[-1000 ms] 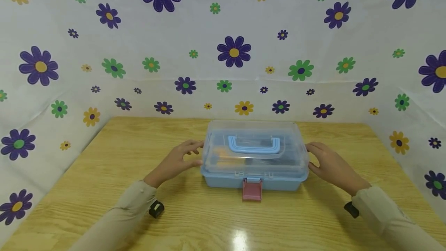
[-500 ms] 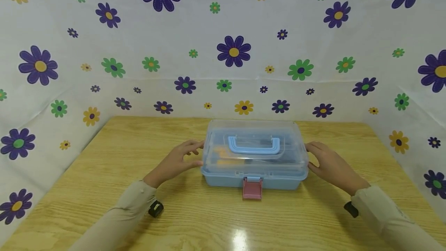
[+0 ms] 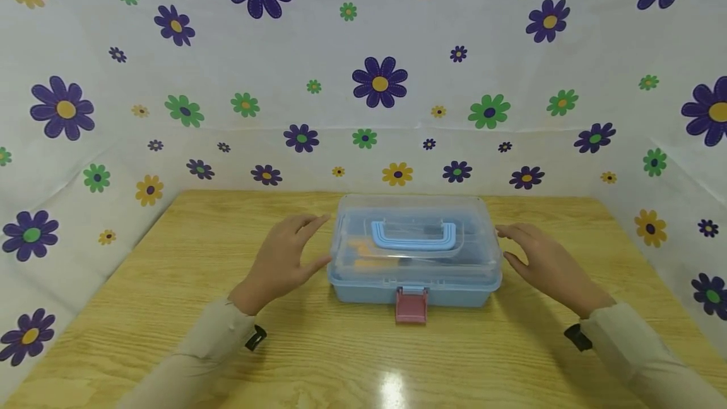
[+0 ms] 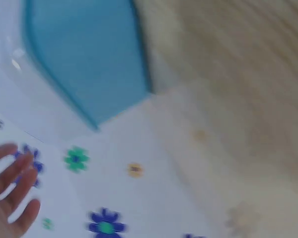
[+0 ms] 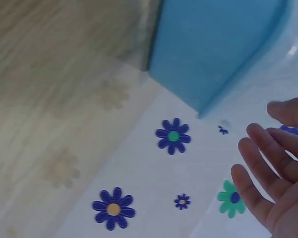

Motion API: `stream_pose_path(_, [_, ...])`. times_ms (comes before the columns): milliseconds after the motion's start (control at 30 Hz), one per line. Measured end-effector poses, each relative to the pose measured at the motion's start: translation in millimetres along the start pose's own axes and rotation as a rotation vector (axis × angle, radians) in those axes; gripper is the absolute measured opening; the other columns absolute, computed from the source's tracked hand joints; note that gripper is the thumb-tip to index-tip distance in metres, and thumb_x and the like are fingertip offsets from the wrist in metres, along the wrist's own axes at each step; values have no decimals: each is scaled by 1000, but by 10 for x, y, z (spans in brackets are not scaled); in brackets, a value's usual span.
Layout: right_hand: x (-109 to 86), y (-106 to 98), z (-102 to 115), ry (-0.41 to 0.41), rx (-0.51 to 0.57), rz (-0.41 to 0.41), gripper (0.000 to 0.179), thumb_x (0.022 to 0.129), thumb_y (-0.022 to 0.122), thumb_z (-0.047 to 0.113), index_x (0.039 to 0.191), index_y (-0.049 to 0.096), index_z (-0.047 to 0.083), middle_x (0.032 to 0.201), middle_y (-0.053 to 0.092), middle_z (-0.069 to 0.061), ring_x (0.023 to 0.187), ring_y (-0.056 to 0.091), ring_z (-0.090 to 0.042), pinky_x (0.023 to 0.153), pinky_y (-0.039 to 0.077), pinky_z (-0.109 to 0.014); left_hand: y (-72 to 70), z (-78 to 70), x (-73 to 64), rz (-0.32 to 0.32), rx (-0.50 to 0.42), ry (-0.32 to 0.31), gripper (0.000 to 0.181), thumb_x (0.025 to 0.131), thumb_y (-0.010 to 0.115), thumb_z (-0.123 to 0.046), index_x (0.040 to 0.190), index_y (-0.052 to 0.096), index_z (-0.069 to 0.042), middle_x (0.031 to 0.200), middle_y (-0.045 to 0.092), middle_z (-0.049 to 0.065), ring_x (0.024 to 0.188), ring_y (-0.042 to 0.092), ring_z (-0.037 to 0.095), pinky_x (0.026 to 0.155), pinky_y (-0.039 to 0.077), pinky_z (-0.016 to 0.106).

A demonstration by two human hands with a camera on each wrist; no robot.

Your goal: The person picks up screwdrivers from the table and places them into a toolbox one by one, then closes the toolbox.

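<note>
A plastic storage box with a light-blue base point(image 3: 363, 293) and a clear lid point(image 3: 352, 207) stands on the table. Its blue handle point(image 3: 414, 245) lies folded down on the lid, and the pink latch point(image 3: 411, 307) hangs loose at the front. Orange and dark contents show blurrily through the plastic. My left hand point(image 3: 278, 264) is beside the box's left end, fingers extended and thumb apart. At the right end is my right hand point(image 3: 551, 270), its fingers likewise extended. Both wrist views show the fingers spread, with nothing held; fingertip contact with the lid is hard to tell.
The wood-patterned table point(image 3: 318, 365) extends around the box. A white cloth point(image 3: 420, 30) printed with flowers hangs behind it and along both sides. Each sleeve has a black device point(image 3: 255, 337) at the wrist.
My left hand has turned and lifted slightly away from the box's left end. The right hand's fingers have opened a little and moved up. The box stays in place.
</note>
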State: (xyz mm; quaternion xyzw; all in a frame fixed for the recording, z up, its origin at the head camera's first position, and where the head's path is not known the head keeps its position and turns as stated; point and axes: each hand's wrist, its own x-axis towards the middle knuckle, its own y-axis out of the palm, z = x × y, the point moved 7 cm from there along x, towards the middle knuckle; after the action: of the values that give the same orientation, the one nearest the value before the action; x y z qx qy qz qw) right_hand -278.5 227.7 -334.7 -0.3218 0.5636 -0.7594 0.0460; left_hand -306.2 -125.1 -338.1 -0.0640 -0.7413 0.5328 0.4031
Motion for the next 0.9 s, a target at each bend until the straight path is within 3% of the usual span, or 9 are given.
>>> stream_pose_path(100, [23, -134, 88, -35, -18, -82, 44, 75, 71, -3, 117, 58, -5, 104, 65, -16, 97, 61, -33, 79, 52, -47, -149, -218, 46, -121, 98, 49, 59, 83, 62, -43, 128, 55, -6, 112, 61, 13, 103, 56, 32, 92, 44, 49])
stream_pose_path(200, [32, -234, 194, -65, -35, -136, 45, 73, 73, -3, 116, 58, -5, 101, 65, -14, 94, 61, -31, 77, 53, -46, -216, -397, 84, -187, 163, 84, 56, 77, 67, -39, 121, 60, -5, 108, 62, 12, 100, 55, 31, 90, 44, 48])
stream_pose_path(433, [7, -332, 524, -164, -75, -217, 45, 68, 76, -1, 110, 63, -3, 97, 66, -12, 88, 62, -28, 74, 53, -42, -142, -583, 152, -200, 250, 99, 50, 76, 69, -41, 110, 65, -5, 104, 63, 11, 98, 56, 29, 90, 45, 44])
stream_pose_path(633, [-54, -192, 923, -312, -81, -237, 42, 64, 78, 2, 104, 66, -2, 95, 67, -11, 85, 63, -25, 73, 53, -40, -46, -642, 204, -189, 248, 90, 48, 77, 67, -42, 106, 65, -5, 103, 63, 11, 97, 58, 28, 88, 47, 42])
stream_pose_path(767, [-111, 28, 1213, -423, -92, -219, 18, 91, 57, 12, 100, 68, 1, 92, 69, -8, 85, 64, -21, 75, 55, -36, 1, -647, 213, -186, 248, 76, 46, 77, 66, -43, 103, 65, -5, 101, 63, 11, 96, 59, 28, 86, 47, 42])
stream_pose_path(900, [-161, 285, 1429, -533, -145, -211, 49, 103, 23, 19, 93, 69, 5, 88, 67, -2, 82, 63, -16, 72, 54, -30, 28, -663, 235, -186, 249, 65, 49, 77, 66, -47, 101, 64, -4, 99, 64, 12, 94, 60, 29, 84, 48, 42])
